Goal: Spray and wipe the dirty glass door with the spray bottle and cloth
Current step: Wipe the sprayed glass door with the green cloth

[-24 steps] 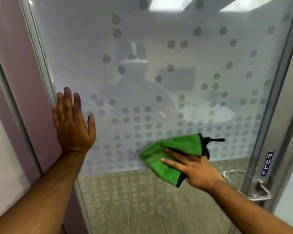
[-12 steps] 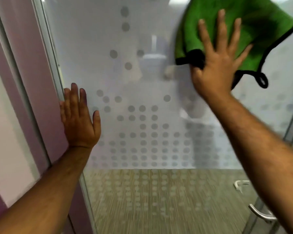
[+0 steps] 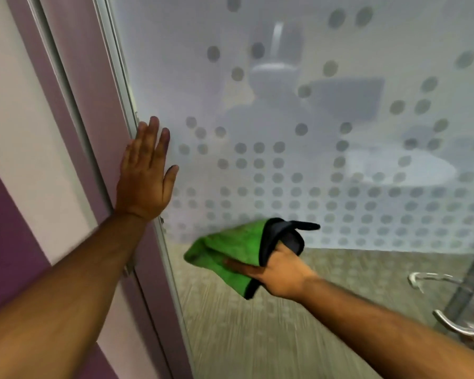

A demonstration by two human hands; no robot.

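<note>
The frosted glass door with a grey dot pattern fills the view; its lower strip is clear glass. My right hand presses a green cloth with black edging against the pane, low and left of centre, at the bottom edge of the frosting. My left hand lies flat, fingers together and pointing up, on the door's left edge by the metal frame. No spray bottle is in view.
A metal door handle sticks out at the lower right. A purple and pale wall panel runs along the left of the door frame. Carpeted floor shows through the clear lower glass.
My right hand has swept the cloth from the upper right of the pane down to the lower middle. My left hand has stayed flat on the door's left edge.
</note>
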